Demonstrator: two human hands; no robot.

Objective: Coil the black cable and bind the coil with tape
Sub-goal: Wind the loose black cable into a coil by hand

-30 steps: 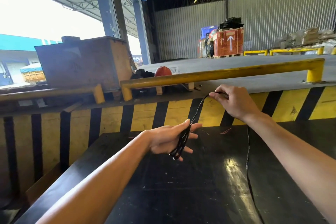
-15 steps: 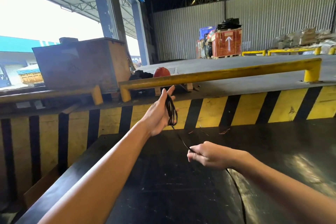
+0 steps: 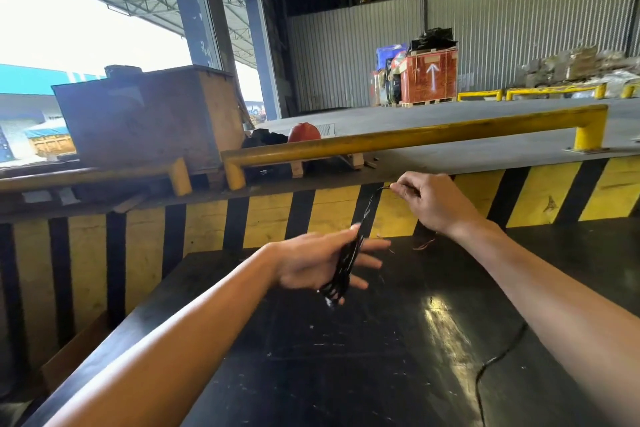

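At frame centre the left hand (image 3: pixel 311 262) grips the coil (image 3: pixel 341 269); the right hand (image 3: pixel 436 201), pinching the black cable (image 3: pixel 369 208), has swung up from the surface (image 3: pixel 398 374), adding another loop

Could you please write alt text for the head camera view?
The left hand holds a black cable coil over a black table while the right hand pulls a strand up. Behind are a yellow rail and a warehouse floor.

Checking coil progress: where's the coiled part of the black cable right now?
Head view, centre: the coil hangs in the left hand above the black table, with a strand running up-right to the right hand.
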